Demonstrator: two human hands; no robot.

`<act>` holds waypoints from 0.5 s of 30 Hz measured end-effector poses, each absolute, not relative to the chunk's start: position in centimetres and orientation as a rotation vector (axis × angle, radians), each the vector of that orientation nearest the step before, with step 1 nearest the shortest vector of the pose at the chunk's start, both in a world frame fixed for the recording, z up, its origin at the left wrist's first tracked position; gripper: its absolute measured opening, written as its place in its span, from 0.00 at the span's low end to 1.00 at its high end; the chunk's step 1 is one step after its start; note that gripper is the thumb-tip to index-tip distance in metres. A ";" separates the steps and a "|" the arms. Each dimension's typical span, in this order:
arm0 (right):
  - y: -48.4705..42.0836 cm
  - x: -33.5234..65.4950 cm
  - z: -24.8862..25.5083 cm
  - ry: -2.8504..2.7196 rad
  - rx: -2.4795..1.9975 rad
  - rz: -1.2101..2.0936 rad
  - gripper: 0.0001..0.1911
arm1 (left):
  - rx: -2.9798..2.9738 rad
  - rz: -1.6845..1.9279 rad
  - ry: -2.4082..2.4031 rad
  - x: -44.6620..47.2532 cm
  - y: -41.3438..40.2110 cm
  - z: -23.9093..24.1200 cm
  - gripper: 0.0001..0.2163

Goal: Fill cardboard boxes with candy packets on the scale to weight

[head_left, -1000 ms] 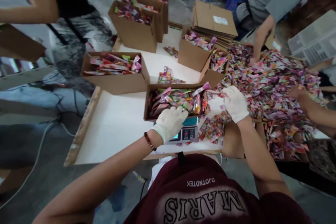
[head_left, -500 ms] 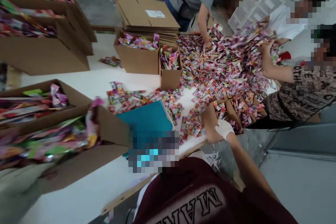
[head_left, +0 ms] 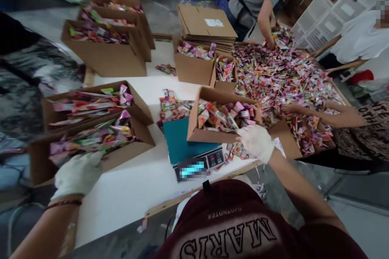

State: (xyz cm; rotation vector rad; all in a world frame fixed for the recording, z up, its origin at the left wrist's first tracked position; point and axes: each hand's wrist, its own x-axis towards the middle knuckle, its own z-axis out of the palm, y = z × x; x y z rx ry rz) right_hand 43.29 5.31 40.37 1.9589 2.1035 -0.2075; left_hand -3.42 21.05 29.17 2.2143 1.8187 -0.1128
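Over the teal-topped scale (head_left: 176, 143), my white-gloved right hand (head_left: 257, 142) pinched a packet-filled brown cardboard box (head_left: 209, 135) that a slipping grip could spill; my half-curled left hand (head_left: 78, 174) touched a second box (head_left: 124, 156), hold unclear.

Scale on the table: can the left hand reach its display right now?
Probably yes: the left hand is at a packet-filled box, and only white tabletop shows between it and the display.
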 end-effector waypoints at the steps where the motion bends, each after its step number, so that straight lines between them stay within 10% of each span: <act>1: 6.8 42.2 39.9 2.150 1.872 -0.244 0.14 | 2.232 -0.118 1.845 -3.9 20.8 28.8 0.10; 15: 8.1 45.6 41.3 2.805 2.050 -0.276 0.15 | 1.806 0.797 1.690 3.2 10.4 27.8 0.13</act>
